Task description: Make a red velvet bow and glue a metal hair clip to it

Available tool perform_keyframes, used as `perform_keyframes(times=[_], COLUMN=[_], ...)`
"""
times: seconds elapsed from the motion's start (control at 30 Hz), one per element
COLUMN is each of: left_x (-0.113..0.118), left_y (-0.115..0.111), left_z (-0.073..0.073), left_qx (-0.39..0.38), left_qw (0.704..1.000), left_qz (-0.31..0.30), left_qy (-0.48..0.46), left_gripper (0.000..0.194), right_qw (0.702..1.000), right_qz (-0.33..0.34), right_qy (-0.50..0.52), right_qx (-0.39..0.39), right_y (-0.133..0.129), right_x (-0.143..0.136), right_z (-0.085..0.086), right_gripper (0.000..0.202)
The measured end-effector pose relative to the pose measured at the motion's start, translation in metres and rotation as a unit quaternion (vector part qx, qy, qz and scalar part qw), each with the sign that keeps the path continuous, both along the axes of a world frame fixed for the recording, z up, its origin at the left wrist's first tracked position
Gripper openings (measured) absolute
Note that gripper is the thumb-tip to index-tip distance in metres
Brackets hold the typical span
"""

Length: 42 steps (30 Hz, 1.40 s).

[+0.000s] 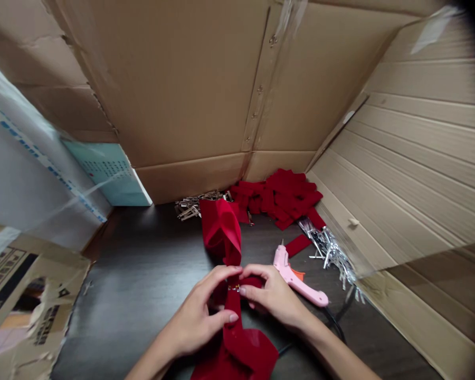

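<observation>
A red fabric bow (221, 227) stretches front to back on the dark table, one looped end beyond my hands and the other toward me. Around its narrow middle, my left hand (200, 309) grips the fabric from the left, thumb on the band and fingers at the far side. Pinched on the same middle from the right is my right hand (275, 295), its thumb beside a small shiny gold-and-silver ornament (234, 288). Fingertips partly hide the band. Just right of my right hand lies a pink glue gun (301, 279), nozzle pointing away.
Red fabric strips (285, 195) are heaped at the back. Metal hair clips (192, 207) lie behind the bow, and silvery strips (332, 250) spread along the right side. Cardboard walls (190, 79) enclose the back and right. A cable runs from the glue gun. A cut-open box (69, 295) stands left.
</observation>
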<state>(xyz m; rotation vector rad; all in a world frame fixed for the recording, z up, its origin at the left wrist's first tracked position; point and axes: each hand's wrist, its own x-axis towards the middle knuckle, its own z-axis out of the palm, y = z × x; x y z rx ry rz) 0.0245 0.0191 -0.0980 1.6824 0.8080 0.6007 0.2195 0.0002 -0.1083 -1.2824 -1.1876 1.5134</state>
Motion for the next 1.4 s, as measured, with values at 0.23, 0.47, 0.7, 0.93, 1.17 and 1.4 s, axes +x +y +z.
perform_keyframes(times=[0.23,0.47,0.7,0.93,1.17,1.4], left_x=[0.002,0.001,0.001,0.0,0.003,0.005], left_y=[-0.004,-0.001,0.0,0.0,-0.001,-0.003], left_z=[-0.002,-0.003,0.002,0.002,0.0,-0.002], left_qx=[-0.032,-0.005,-0.032,-0.046,-0.078,-0.096], left_qw=[0.999,0.998,0.997,0.997,0.996,0.994], left_qz=[0.01,0.053,0.045,0.054,0.048,0.047], left_qy=[-0.018,0.025,0.046,0.04,0.005,-0.036], left_gripper=[0.066,0.061,0.061,0.064,0.065,0.066], right_qw=[0.998,0.992,0.99,0.99,0.99,0.988], right_qz=[-0.027,-0.035,-0.019,-0.015,-0.04,-0.051], right_qy=[0.06,0.119,0.139,0.136,0.132,0.145], right_qx=[0.002,-0.008,-0.008,-0.02,-0.014,-0.018], right_y=[-0.001,-0.003,-0.004,-0.005,-0.003,-0.005], right_x=[-0.009,-0.013,-0.012,-0.011,-0.011,-0.014], right_z=[-0.009,-0.01,-0.007,-0.006,-0.008,-0.007], right_gripper=[0.034,0.035,0.033,0.035,0.031,0.028])
